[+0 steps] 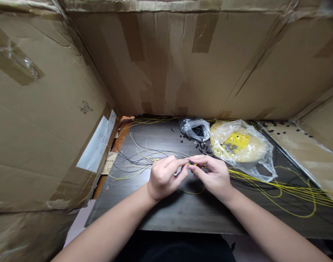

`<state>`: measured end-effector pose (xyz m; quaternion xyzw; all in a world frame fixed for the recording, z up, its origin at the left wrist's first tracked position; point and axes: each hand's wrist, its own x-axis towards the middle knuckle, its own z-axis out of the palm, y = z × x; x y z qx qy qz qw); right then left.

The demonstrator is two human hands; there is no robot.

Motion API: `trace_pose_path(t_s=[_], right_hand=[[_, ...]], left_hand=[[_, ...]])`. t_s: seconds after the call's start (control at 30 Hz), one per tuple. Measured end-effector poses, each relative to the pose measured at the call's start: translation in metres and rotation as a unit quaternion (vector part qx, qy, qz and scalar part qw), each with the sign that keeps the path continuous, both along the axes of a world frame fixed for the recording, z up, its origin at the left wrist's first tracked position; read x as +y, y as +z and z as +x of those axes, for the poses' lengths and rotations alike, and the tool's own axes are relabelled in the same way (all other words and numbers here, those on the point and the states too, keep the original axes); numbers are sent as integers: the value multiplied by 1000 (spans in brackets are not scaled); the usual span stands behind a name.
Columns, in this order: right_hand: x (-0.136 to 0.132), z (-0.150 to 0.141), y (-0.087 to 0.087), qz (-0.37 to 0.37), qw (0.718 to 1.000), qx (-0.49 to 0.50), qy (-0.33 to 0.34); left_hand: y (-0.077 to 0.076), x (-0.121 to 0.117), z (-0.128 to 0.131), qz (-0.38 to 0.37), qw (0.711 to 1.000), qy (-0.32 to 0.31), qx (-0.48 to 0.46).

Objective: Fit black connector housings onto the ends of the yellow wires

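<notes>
Above the middle of the dark table (122,207), my left hand (167,176) and my right hand (214,176) meet fingertip to fingertip. My right thumb and fingers pinch a small black piece (191,162). The left thumb and forefinger are pressed together against its near end; what lies between them is too small to make out. Thin yellow wires (253,178) run out to the right from behind my right hand. Loose yellow and black wire ends (139,158) fan out to the left of my left hand.
Behind my hands lie a clear bag of small black parts (196,130), scattered black pieces (201,147) and a larger plastic bag with yellow parts (237,143). Cardboard walls (161,65) enclose the back and sides. A cardboard flap (300,149) at right carries more black bits.
</notes>
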<state>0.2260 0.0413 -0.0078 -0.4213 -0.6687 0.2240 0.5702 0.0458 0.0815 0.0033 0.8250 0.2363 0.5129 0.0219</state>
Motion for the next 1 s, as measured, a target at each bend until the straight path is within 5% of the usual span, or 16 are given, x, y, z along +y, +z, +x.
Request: trace_pose_path(t_s=[0.67, 1.0], right_hand=[[-6, -4, 1, -23, 996, 80, 29], [2, 1, 3, -214, 920, 272, 183]], left_hand=[[4, -7, 2, 0, 1000, 11, -14], [7, -4, -2, 44, 999, 17, 3]])
